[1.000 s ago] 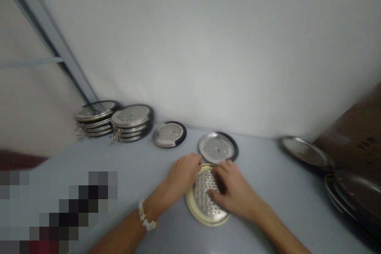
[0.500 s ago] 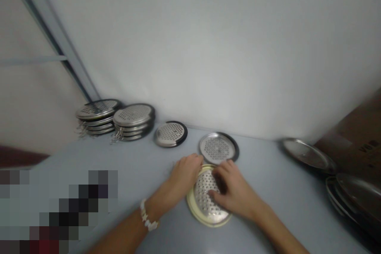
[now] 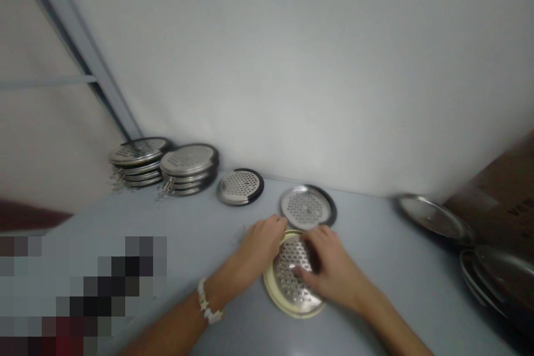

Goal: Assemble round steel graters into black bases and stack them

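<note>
The left hand (image 3: 259,247) and right hand (image 3: 331,270) rest on a perforated steel strainer disc (image 3: 286,283) lying on the surface (image 3: 387,278), just near of a black-rimmed disc (image 3: 306,206). The left fingers (image 3: 277,223) curl at its edge, the right fingers (image 3: 306,272) spread across it; whether they grip, I cannot tell.

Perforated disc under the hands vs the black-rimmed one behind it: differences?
The front perforated steel disc has a pale yellow rim; the rear perforated steel disc has a black one. The right hand lies across the front perforated steel disc, none across the rear perforated steel disc. Both are round, with holes, and lie on the grey table.
</note>
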Demonstrator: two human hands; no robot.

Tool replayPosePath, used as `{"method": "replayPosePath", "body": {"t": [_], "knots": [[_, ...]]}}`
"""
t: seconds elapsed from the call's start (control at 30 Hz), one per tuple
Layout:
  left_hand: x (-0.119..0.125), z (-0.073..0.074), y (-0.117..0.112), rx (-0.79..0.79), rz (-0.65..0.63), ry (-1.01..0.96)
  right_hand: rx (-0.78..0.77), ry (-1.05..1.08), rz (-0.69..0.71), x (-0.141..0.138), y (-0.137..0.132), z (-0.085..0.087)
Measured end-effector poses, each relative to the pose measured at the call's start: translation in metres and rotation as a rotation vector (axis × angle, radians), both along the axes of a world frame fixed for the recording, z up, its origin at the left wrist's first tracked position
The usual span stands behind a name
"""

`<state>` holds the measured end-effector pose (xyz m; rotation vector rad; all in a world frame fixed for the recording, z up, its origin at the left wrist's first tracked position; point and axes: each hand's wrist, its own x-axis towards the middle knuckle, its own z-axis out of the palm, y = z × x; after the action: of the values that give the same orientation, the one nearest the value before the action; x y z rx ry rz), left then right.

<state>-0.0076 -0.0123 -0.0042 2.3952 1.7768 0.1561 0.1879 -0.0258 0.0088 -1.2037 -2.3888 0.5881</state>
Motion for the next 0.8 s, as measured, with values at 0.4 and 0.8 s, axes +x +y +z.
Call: {"method": "replayPosePath", "body": {"t": [0.4, 0.8], "knots": [[0.0048, 0.0018, -0.0039, 0.001, 0.015, 0.01, 0.045, -0.062, 0.021, -0.0031, -0.0009, 0.0013], [0.0083, 0.0042, -0.0049, -0.015, 0.017, 0.012, 0.07, -0.073, -0.008, -0.0059, -0.0016, -0.0069]]}}
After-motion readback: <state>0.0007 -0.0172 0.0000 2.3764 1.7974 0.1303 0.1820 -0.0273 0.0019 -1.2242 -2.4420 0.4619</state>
